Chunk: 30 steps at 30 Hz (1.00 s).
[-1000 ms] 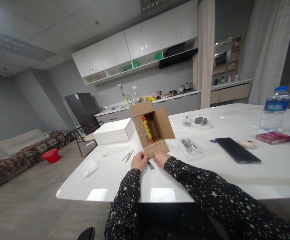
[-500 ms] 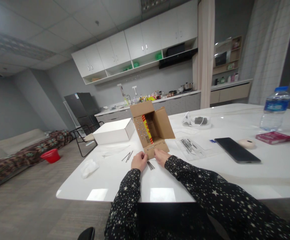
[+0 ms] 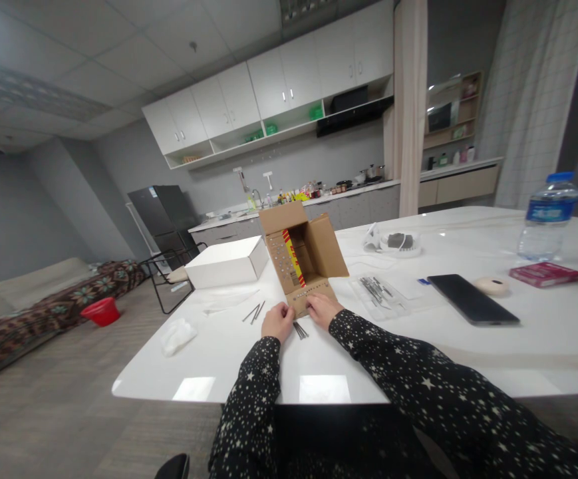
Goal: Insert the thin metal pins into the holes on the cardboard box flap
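Observation:
An open cardboard box lies on its side on the white table, its flaps studded with small metal pins. My left hand rests at the near left corner of the front flap, fingers curled against it. My right hand lies on the same flap, fingertips pressing its edge. A small bundle of thin metal nails lies on the table between my hands. Whether either hand pinches a nail is too small to see.
More loose nails lie left of the box, beside a white box and a crumpled tissue. A clear tray of nails, a black phone, a tape roll, a red booklet and a water bottle stand to the right.
My right hand has slid slightly up and right onto the box's front flap. My left hand has stayed in place.

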Motion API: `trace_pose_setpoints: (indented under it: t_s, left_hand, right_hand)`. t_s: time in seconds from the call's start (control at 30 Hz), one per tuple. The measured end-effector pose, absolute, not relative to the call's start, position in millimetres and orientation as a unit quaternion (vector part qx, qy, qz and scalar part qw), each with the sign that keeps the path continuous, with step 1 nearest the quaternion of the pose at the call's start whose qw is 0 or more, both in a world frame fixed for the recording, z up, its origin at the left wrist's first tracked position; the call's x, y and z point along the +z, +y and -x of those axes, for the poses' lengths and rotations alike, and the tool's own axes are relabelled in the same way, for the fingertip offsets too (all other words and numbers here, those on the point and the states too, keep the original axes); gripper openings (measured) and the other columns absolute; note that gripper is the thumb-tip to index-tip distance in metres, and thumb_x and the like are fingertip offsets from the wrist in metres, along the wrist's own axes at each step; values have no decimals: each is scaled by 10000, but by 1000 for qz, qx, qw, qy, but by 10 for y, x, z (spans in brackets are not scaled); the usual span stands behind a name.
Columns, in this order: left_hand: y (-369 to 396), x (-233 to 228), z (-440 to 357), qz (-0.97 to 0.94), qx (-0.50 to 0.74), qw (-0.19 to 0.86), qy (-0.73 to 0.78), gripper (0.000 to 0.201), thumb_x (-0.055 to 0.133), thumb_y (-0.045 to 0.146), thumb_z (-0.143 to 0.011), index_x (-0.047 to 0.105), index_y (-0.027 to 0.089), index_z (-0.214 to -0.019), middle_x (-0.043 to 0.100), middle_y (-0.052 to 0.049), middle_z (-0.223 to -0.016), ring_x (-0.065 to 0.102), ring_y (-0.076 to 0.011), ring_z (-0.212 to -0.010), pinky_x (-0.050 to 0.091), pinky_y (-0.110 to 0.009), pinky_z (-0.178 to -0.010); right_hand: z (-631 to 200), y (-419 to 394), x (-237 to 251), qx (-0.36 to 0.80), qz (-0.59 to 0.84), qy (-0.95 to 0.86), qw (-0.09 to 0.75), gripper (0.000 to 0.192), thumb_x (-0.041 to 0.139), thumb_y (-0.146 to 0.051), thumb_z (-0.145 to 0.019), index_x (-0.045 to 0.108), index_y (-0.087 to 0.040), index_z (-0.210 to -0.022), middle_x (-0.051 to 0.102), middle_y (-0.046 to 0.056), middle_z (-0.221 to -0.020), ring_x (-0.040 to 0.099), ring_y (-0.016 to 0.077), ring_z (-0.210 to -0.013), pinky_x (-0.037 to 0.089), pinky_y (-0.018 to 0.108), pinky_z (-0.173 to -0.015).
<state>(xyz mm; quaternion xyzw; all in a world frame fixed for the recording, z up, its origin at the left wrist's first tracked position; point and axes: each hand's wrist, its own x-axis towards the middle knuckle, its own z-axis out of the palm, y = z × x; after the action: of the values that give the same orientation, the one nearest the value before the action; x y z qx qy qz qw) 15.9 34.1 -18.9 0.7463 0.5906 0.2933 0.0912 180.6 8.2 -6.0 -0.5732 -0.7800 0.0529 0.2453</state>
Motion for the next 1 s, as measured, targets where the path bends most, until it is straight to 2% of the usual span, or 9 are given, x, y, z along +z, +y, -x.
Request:
trace_pose_setpoints:
  t_s: [0.4,1.0]
  left_hand:
    - [325,-168,-167,-746,289,91,593,264,458,374,-807,538,188,-639,587,-8,-625,512,-126,-615,320,-231,-578]
    - [377,-224,-161,-741,298,91,595,260,466,384,-796,522,193,-628,578,3,-607,499,-123,-597,318,-233,-576]
  right_hand:
    - [-1862,45,-22,42,652,-712,257,270,393,-255,-863,588,-235,-1049,650,78,-1022,610,219,-892,427,299,-702]
    - [-1874,46,-24,67,665,-698,258,352,431,-256,-852,569,-310,-1171,644,44,-1054,601,198,-905,436,300,-757]
